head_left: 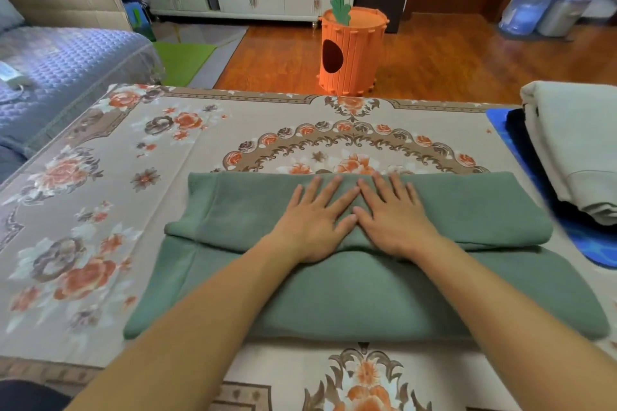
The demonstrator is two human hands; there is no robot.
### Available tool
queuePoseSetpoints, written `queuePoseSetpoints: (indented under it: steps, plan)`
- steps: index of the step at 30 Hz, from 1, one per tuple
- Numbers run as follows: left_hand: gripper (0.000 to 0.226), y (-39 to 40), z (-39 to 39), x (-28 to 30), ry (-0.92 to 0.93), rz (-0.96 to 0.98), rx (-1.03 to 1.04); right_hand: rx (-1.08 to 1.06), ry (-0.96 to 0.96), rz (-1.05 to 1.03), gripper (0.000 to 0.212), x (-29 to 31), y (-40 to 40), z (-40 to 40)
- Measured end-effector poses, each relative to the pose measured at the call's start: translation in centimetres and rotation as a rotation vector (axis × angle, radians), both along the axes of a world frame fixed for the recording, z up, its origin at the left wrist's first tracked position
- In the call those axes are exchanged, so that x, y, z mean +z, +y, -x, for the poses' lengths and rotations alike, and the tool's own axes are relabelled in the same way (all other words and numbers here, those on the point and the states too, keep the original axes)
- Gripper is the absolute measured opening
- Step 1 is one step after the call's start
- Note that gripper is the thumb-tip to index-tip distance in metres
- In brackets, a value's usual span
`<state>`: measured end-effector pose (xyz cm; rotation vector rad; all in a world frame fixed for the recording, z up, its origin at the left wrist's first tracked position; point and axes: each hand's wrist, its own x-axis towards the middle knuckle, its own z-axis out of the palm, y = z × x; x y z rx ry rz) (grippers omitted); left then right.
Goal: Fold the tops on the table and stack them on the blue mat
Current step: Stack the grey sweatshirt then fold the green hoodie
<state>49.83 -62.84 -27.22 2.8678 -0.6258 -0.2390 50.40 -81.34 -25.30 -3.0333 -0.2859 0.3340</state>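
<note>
A green top (467, 210) lies across the middle of the table, its far part folded over toward me into a long band. My left hand (314, 220) and my right hand (392, 218) press flat on that folded band, side by side, fingers straight and spread, thumbs almost touching. At the right edge the blue mat (597, 247) carries a folded cream top (577, 143) lying on a dark folded top (524, 143).
The table wears a floral cloth (100, 210) in beige and orange. A sofa with a blue quilted cover (60, 70) stands at the left. Beyond the table, an orange carrot-shaped bin (350, 50) sits on the wooden floor.
</note>
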Motion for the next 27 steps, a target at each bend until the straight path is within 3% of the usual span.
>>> queuePoseSetpoints:
  steps: [2, 5, 7, 11, 14, 18, 20, 22, 25, 27]
  plan:
    - [0.062, 0.3, -0.1, -0.4, -0.003, 0.005, -0.011, -0.037, -0.021, -0.055, 0.064, 1.3, -0.7, -0.4]
    - [0.062, 0.5, -0.3, -0.4, -0.034, 0.012, 0.02, -0.348, -0.184, -0.04, 0.064, 1.7, -4.9, -0.7]
    - [0.062, 0.2, 0.3, -0.3, -0.029, 0.051, 0.044, -0.513, -0.119, -0.009, 0.071, 0.5, -7.4, 0.8]
    - [0.062, 2.5, 0.2, 1.3, 0.028, 0.01, 0.282, -0.515, -0.078, -0.043, 0.074, -0.8, -8.0, 0.9]
    - [0.056, 8.9, 0.4, 3.2, -0.184, -0.101, 0.59, -0.523, -0.113, -0.036, 0.073, -0.8, -7.9, 0.8]
    - [0.067, 18.8, 1.1, 4.3, 0.059, -0.04, 0.991, -0.517, -0.119, -0.034, 0.073, -0.9, -7.6, 1.0]
    - [0.068, 19.9, 1.6, 4.8, 0.187, 0.042, 0.997, -0.517, -0.125, -0.031, 0.073, -0.8, -7.6, 1.0]
    - [0.055, 19.6, 1.8, 5.1, 0.265, 0.221, 0.996, -0.515, -0.132, -0.024, 0.073, -0.8, -7.7, 1.0]
    - [0.031, 19.1, 1.9, 6.7, 0.165, 0.41, 0.997, -0.515, -0.131, -0.017, 0.074, -0.7, -7.8, 1.1]
    - [0.025, 19.3, 2.4, 7.5, 0.055, 0.401, 0.986, -0.518, -0.13, -0.013, 0.074, -0.6, -7.8, 1.1]
